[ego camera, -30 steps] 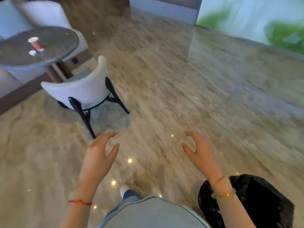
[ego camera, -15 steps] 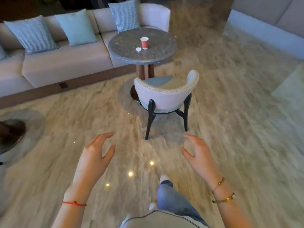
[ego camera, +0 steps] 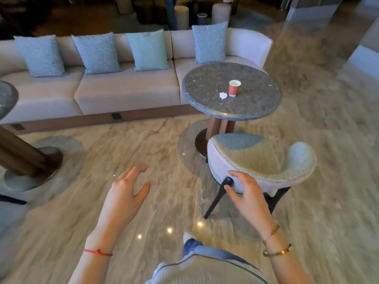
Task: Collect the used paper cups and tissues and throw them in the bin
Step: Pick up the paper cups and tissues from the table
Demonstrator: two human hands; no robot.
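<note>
A red paper cup (ego camera: 233, 88) stands upright on a round dark stone table (ego camera: 205, 83). A small crumpled white tissue (ego camera: 223, 95) lies just left of the cup. Both sit well beyond my hands. My left hand (ego camera: 127, 189) hovers over the floor with relaxed, spread fingers and holds nothing. My right hand (ego camera: 246, 193) is also empty, fingers loosely spread, in front of the near chair's back. No bin is in view.
A white upholstered chair (ego camera: 262, 160) with black legs stands between me and the table. A long white sofa (ego camera: 123, 93) with several cushions runs behind. A second round table's pedestal (ego camera: 24, 158) is at the left. Polished marble floor (ego camera: 143, 144) lies ahead.
The view has swung round and moved closer: the table, cup and chair now sit nearer and to the right. The black bag seen by my right arm is out of view. Both hands stay empty.
</note>
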